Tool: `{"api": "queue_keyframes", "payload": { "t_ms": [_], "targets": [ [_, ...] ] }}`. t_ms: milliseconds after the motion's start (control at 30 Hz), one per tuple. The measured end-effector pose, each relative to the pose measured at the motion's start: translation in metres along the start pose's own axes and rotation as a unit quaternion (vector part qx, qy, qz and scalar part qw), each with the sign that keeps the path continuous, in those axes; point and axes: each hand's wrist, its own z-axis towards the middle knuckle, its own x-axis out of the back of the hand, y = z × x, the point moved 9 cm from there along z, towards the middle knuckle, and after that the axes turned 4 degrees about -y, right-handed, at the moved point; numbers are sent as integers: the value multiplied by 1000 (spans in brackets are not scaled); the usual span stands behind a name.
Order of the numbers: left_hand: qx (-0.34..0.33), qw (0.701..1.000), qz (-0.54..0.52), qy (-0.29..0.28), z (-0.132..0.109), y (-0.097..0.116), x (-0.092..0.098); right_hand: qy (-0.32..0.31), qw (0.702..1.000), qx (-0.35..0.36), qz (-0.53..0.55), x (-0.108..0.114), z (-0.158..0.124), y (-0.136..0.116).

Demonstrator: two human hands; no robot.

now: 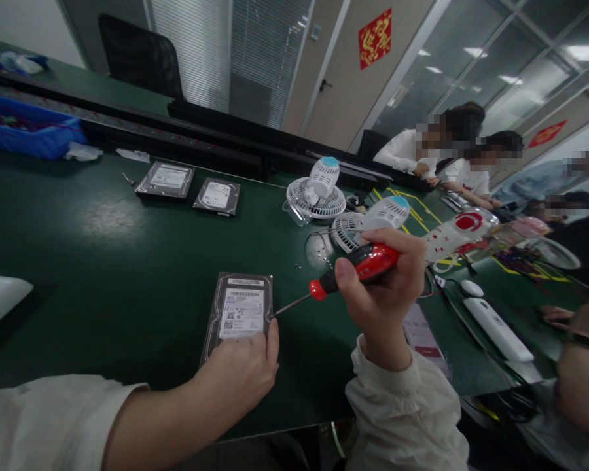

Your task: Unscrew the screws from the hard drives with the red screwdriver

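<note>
A hard drive [243, 307] with a white label lies on the green table in front of me. My left hand [243, 366] holds its near end, index finger stretched along the right edge; the other fingers are partly hidden. In my right hand [385, 288] is a red and black screwdriver [368, 261], gripped by the handle and slanting down to the left. Its tip meets the drive's right edge, close to my left fingertip. Several small screws [324, 256] lie beyond the screwdriver. Two more hard drives, one larger [165, 179] and one thinner [216, 196], rest farther back.
White fans [317, 196] stand at the back centre. A blue bin [24, 127] is at far left, a white object [0, 297] nearer. A power strip [498, 329] and cables lie right. Several people sit along the right side; one person's arm [586, 353] is close.
</note>
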Motion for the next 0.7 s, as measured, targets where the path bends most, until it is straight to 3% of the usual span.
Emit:
{"api": "queue_keyframes", "payload": {
  "t_ms": [167,533,700],
  "targets": [
    [-11,1000,-2,3,0,1,3,-20,999,-41,-6,-4,0,3],
    [-7,1000,4,-13,3,0,2,-27,999,-34,2,-8,-1,0],
    [-15,1000,12,4,2,1,3,-67,996,-55,12,-13,1,1]
  ]
}}
